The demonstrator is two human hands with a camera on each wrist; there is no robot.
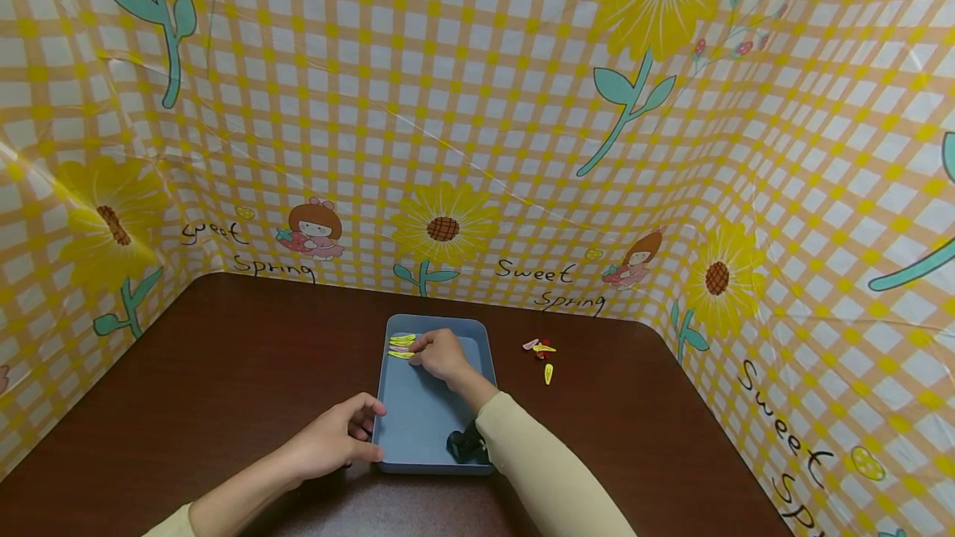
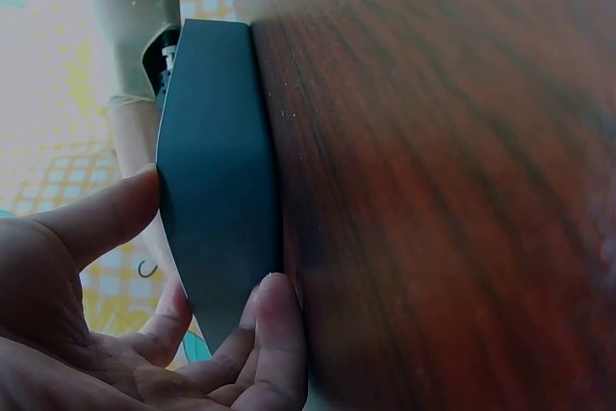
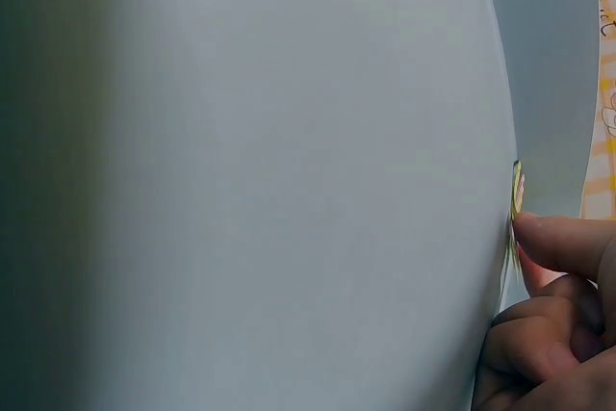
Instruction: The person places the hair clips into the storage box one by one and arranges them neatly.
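Note:
A shallow blue-grey tray (image 1: 418, 421) lies on the table. At its far left, several yellow and pink snap hair clips (image 1: 403, 340) form a row. My right hand (image 1: 445, 356) reaches into the tray and pinches a yellow hair clip (image 3: 517, 190) at the near end of that row; the fingertips partly hide it. My left hand (image 1: 332, 440) holds the tray's left side near the front corner. In the left wrist view, its thumb touches the rim and its curled fingers lie against the outer wall (image 2: 217, 151).
Right of the tray, a small loose pile of pink, yellow and red hair clips (image 1: 540, 348) lies on the dark wooden table (image 1: 612, 421), with one yellow clip (image 1: 548, 374) apart. A black object (image 1: 464, 444) shows under the right sleeve. Patterned cloth (image 1: 477, 139) surrounds the table's back and sides.

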